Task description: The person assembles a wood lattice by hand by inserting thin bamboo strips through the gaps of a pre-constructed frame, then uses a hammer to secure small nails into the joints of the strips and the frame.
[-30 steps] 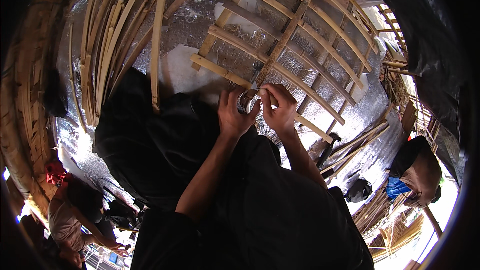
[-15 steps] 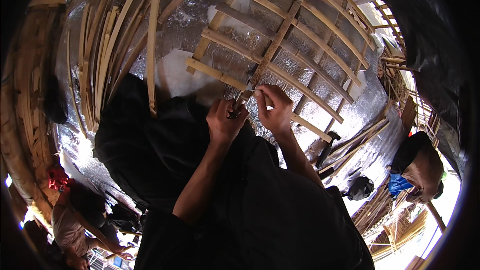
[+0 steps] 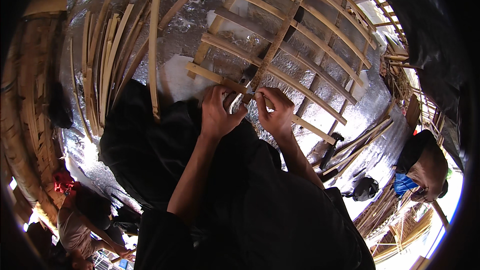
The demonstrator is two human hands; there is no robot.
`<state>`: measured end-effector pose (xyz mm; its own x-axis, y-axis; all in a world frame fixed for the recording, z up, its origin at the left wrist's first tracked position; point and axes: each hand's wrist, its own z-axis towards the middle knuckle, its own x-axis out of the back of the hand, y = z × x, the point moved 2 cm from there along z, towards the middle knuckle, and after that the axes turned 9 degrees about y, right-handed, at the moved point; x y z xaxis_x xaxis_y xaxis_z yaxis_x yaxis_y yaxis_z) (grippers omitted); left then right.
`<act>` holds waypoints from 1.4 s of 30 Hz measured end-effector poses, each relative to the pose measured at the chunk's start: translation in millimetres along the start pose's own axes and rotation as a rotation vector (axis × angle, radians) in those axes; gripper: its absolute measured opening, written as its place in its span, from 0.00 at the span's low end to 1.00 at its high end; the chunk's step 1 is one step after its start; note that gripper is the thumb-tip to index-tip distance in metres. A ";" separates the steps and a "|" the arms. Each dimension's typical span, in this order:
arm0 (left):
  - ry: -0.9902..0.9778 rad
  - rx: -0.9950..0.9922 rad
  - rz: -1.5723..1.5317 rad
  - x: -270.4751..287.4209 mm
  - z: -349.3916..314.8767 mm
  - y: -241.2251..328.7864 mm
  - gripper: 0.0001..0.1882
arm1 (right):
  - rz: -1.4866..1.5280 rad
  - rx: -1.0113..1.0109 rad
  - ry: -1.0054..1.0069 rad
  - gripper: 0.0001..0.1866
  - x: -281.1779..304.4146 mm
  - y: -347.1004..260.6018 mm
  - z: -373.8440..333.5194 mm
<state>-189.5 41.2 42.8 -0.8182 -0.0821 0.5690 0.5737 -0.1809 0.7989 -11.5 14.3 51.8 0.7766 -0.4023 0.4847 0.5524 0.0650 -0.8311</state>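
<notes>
A lattice of split wooden slats (image 3: 312, 101) lies in front of me, with a dark mottled crosspiece (image 3: 280, 40) over it. My left hand (image 3: 220, 112) is closed at the nearest slat (image 3: 210, 73), fingers curled against it and thumb below. Whether it also holds something is hidden. Close beside it, my right hand (image 3: 276, 112) pinches with thumb and forefinger at a small, thin, pale piece near the crosspiece's lower end. That piece is too small to name. The same slat runs on beneath my right hand to the right.
A hammer (image 3: 331, 150) lies right of my right arm. Several loose strips (image 3: 107, 65) lie at the left on the shiny foil sheet (image 3: 185, 25). One person (image 3: 425, 167) bends at the right; another (image 3: 80, 225) is at the lower left. A black cap-like thing (image 3: 365, 188) lies nearby.
My left hand has shifted slightly up and left, its fingers now over the slat; a dark thing seen between them earlier no longer shows. My right hand keeps its pinch in nearly the same place.
</notes>
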 end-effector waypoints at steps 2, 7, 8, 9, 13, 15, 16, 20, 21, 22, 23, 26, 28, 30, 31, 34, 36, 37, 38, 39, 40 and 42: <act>-0.035 0.072 -0.049 1.8 -0.5 -2.1 0.23 | 0.007 -0.011 0.007 0.03 0.9 -1.4 0.8; 0.042 0.364 -0.343 5.8 -1.3 -12.8 0.18 | 0.006 -0.044 0.010 0.03 5.0 -13.6 4.0; 0.110 0.565 -0.465 2.7 0.4 -13.6 0.16 | -0.002 -0.050 0.006 0.03 5.4 -13.0 3.6; 0.177 0.769 -0.585 1.4 3.2 -10.0 0.15 | 0.003 -0.037 -0.012 0.03 7.2 -13.9 5.0; 0.153 0.938 -0.602 -4.8 27.9 -27.5 0.14 | 0.078 -0.119 -0.053 0.04 7.3 2.0 2.1; 0.171 0.902 -0.757 -11.4 24.8 -26.6 0.16 | -0.020 -0.045 0.002 0.03 25.0 6.8 12.3; 0.190 0.888 -0.821 -9.0 20.5 -27.6 0.17 | -0.057 -0.014 0.021 0.04 32.8 9.6 14.5; 0.172 0.968 -0.920 -9.0 21.0 -21.1 0.20 | -0.410 0.017 0.363 0.05 96.3 83.1 75.3; 0.171 0.966 -0.941 -10.7 21.3 -19.8 0.20 | -0.678 0.237 0.386 0.03 113.7 97.4 90.2; 0.172 0.964 -0.962 -13.1 20.7 -20.6 0.19 | -0.672 0.214 0.352 0.03 122.2 112.5 94.1; 0.174 0.961 -0.983 -15.7 19.7 -22.9 0.18 | -0.665 0.193 0.317 0.03 125.4 129.5 92.9; 0.136 0.964 -1.115 -13.3 14.9 -35.9 0.15 | -0.596 0.025 0.197 0.05 112.1 128.4 83.7; 0.128 0.962 -1.131 -13.9 14.0 -38.7 0.13 | -0.643 -0.052 0.112 0.07 106.1 127.7 71.5; 0.130 0.958 -1.142 -12.6 13.5 -39.0 0.13 | -0.610 0.033 0.213 0.09 105.7 132.6 70.8; 0.137 0.956 -1.144 -11.6 12.8 -37.3 0.13 | -0.608 0.029 0.226 0.08 106.5 129.4 70.9; 0.136 0.937 -1.135 -5.7 17.2 -31.6 0.13 | -0.616 0.022 0.241 0.07 112.5 116.4 75.5; 0.128 0.909 -1.129 -2.4 24.1 -24.3 0.13 | -0.607 0.001 0.250 0.06 118.5 105.7 83.1; 0.124 0.889 -1.128 -3.0 31.2 -20.0 0.13 | -0.580 -0.007 0.260 0.06 122.2 105.6 86.8; 0.120 0.870 -1.127 -5.1 37.5 -17.4 0.13 | -0.591 -0.016 0.267 0.05 125.5 108.0 89.6; 0.109 0.853 -1.115 -8.4 44.4 -15.5 0.13 | -0.600 -0.021 0.273 0.05 127.8 108.7 94.4; 0.099 0.836 -1.102 -12.7 51.7 -14.0 0.14 | -0.608 -0.027 0.280 0.05 129.0 108.1 97.5; 0.073 0.816 -1.085 -17.8 62.7 -16.4 0.14 | -0.617 -0.107 0.282 0.06 127.5 108.6 97.8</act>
<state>-182.0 107.0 31.8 -0.8536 -0.3263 -0.4061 -0.5172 0.4375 0.7356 177.1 59.4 50.1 0.2131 -0.5601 0.8005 0.8241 -0.3370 -0.4552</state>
